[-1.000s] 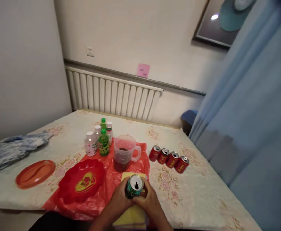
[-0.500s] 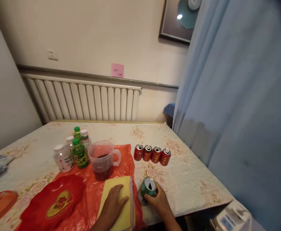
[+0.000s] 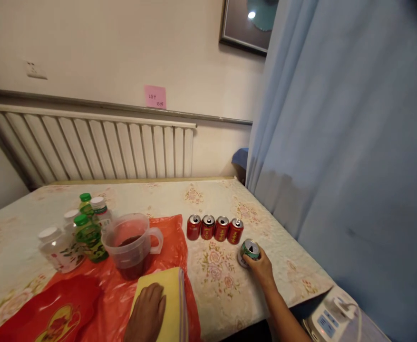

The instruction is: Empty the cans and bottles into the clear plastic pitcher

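My right hand [image 3: 261, 270] is wrapped round a green and silver drink can [image 3: 250, 251] with an opened top. The can is upright, at the right end of a row of red drink cans [image 3: 221, 229] and a little nearer to me. Below, my left hand [image 3: 147, 311] rests on a folded yellow cloth [image 3: 172, 299], palm down with the fingers lying on it. Behind the cloth stands a clear plastic measuring jug [image 3: 128, 256] with dark liquid inside, its handle pointing right.
Several bottles with green or white caps, among them a green bottle [image 3: 89, 240], stand left of the jug. A red scalloped tray [image 3: 23, 308] lies at front left, partly on a red plastic sheet [image 3: 172, 237]. A power strip [image 3: 327, 318] sits below the table's right edge, near a blue curtain [image 3: 336, 166].
My right hand has moved the green can away from the cloth, to the right and farther back, beside the red cans. My left hand stays on the cloth. The view has turned rightward.
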The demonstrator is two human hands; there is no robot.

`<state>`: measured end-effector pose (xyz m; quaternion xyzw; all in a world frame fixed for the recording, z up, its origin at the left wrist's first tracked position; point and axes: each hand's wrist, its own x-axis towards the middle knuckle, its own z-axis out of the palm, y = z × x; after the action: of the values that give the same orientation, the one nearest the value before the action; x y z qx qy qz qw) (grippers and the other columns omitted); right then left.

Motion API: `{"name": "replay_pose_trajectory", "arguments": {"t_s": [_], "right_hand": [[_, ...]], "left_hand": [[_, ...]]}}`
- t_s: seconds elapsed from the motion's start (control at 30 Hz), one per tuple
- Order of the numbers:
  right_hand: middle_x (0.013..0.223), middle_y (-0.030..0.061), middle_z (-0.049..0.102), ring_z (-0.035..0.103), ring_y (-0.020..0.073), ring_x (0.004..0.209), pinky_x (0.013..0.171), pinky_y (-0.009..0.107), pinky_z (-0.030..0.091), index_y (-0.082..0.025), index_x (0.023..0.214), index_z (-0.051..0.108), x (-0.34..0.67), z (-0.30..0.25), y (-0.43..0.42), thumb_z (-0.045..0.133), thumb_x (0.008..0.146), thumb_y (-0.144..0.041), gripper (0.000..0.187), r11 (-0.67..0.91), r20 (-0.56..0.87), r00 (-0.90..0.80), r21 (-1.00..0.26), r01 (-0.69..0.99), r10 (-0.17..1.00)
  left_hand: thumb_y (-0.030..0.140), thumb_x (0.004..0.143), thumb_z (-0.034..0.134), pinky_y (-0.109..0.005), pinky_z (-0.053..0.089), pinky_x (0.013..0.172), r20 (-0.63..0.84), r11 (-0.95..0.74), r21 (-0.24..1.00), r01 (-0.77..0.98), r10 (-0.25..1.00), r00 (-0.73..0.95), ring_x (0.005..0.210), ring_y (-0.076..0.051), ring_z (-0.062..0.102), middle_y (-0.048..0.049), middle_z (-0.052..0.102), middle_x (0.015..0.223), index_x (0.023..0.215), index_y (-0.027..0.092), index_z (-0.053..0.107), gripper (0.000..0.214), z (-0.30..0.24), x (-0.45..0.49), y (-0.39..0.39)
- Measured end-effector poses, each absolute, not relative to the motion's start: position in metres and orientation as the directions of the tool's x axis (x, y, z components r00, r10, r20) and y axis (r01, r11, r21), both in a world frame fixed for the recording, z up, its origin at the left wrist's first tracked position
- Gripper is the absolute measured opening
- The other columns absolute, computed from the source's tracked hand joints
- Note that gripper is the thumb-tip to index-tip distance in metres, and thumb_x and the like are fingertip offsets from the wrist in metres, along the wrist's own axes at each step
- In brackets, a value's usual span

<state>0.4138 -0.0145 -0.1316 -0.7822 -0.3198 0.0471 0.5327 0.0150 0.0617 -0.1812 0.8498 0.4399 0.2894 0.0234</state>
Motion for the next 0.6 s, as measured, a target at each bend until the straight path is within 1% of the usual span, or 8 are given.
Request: {"name": "replay_pose_trajectory", "arguments": {"t_s": [0.2,0.33,0.6], "right_hand": [[0.112,0.0133,0.070,0.065,0.0308,0.104,0.090,0.039,0.049,-0.015,0.117,0.062,0.441,-0.130,0.003,0.071,0.060,-0.046,0.066,-0.245,0.266,0.803,-0.860,0.447,0.533],[0.114,0.0130,0.069,0.064,0.0307,0.105,0.092,0.039,0.048,-0.015,0.119,0.061,0.451,-0.128,0.013,0.071,0.060,-0.046,0.067,-0.243,0.271,0.797,-0.856,0.456,0.541],[0.111,0.0111,0.070,0.065,0.0298,0.101,0.090,0.039,0.049,-0.016,0.117,0.062,0.463,-0.132,0.027,0.071,0.057,-0.045,0.067,-0.219,0.276,0.781,-0.860,0.461,0.560]], "left_hand": [[0.034,0.093,0.045,-0.045,0.048,0.095,0.489,-0.612,0.264,0.745,0.751,0.443,0.104,-0.025,0.059,-0.0074,0.065,0.109,0.107,0.022,0.057,0.022,-0.185,0.013,0.065],[0.035,0.093,0.046,-0.044,0.048,0.095,0.498,-0.625,0.261,0.736,0.740,0.452,0.102,-0.024,0.060,-0.0066,0.065,0.107,0.107,0.023,0.057,0.022,-0.187,0.012,0.066],[0.035,0.093,0.047,-0.044,0.049,0.094,0.505,-0.621,0.244,0.745,0.737,0.449,0.102,-0.025,0.060,-0.0066,0.065,0.108,0.108,0.023,0.057,0.022,-0.188,0.011,0.065]]}}
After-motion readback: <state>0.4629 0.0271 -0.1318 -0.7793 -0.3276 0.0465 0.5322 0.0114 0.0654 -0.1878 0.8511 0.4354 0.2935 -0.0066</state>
